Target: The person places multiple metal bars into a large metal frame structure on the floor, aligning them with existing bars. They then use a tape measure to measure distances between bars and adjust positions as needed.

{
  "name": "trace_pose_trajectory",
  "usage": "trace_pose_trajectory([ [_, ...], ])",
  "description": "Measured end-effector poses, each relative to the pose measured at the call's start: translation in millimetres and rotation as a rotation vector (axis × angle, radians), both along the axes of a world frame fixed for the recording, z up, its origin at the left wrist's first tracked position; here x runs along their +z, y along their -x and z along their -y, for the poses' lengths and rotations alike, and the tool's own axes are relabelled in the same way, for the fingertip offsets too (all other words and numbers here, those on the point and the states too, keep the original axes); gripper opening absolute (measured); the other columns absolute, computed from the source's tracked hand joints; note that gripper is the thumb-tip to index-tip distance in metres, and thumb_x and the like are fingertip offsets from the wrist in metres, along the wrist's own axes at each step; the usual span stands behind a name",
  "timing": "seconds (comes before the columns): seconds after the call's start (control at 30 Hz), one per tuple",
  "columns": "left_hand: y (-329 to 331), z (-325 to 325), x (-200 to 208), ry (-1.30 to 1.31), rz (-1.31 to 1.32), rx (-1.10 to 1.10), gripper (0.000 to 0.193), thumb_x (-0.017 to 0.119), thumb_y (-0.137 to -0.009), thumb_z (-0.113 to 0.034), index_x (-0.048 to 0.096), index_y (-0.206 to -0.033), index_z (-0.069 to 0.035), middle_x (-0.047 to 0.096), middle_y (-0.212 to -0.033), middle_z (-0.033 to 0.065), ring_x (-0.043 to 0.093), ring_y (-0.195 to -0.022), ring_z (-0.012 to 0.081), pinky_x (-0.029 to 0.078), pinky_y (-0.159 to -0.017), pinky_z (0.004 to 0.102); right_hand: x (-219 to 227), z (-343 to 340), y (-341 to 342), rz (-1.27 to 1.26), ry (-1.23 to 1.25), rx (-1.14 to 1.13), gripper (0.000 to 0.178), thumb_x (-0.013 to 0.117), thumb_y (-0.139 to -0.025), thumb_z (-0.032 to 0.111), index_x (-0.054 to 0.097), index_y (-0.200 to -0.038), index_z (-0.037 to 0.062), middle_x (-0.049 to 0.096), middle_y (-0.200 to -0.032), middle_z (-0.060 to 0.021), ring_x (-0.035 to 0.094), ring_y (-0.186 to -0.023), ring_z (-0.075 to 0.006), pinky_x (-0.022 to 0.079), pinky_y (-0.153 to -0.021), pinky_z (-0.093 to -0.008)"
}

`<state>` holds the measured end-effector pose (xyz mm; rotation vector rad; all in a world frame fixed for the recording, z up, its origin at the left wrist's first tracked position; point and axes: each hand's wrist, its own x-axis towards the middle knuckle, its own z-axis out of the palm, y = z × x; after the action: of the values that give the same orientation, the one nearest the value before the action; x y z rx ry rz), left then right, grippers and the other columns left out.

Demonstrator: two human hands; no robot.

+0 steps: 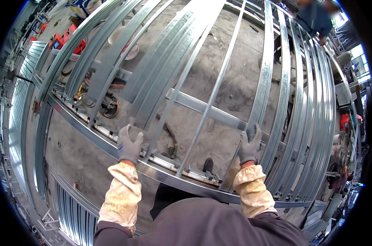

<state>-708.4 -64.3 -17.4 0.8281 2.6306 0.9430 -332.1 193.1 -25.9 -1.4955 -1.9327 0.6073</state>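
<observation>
My left hand (130, 144), in a grey glove, hovers over the near rail (106, 141) of a steel frame. Its thumb and fingers are apart, with nothing between them. Just beyond it are the near ends of a bundle of galvanized steel studs (153, 82), blurred around their lower part. My right hand (250, 147), gloved the same way, is on a wide steel stud (263, 78). Thumb and fingers lie along the stud's two edges, and the palm covers part of it. A thin steel bar (212, 96) runs lengthwise between my hands.
A crosspiece (208, 110) spans the frame's middle. Several studs stand close together on the right. A coiled cable (111, 107) and a dark hose (169, 133) lie on the floor inside the frame. Red cases (67, 39) are at far left. Another person (315, 18) is at far right.
</observation>
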Motion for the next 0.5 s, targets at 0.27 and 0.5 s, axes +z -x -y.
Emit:
trace_pose_trajectory([
  [0.27, 75, -39, -98, 0.174, 0.305, 0.212, 0.111, 0.090, -0.071, -0.040, 0.032, -0.150, 0.013, 0.052, -0.144, 0.0305, 0.051, -0.136, 0.0360, 0.040, -0.114, 0.0384, 35, 77, 191, -0.441, 0.349, 0.354, 0.053, 0.070, -0.093, 0.013, 0.052, -0.141, 0.0024, 0.063, -0.128, -0.0122, 0.061, -0.118, -0.0193, 0.048, -0.105, -0.0336],
  [0.5, 82, -20, -48, -0.001, 0.137, 0.053, 0.078, 0.081, -0.084, -0.034, 0.047, -0.140, 0.008, 0.059, -0.136, 0.0284, 0.056, -0.130, 0.0354, 0.043, -0.110, 0.0410, -10, 36, 299, -0.622, 0.727, 0.268, 0.072, 0.074, -0.092, 0.032, 0.042, -0.145, -0.0055, 0.063, -0.124, -0.0135, 0.062, -0.110, -0.0173, 0.052, -0.091, -0.0317],
])
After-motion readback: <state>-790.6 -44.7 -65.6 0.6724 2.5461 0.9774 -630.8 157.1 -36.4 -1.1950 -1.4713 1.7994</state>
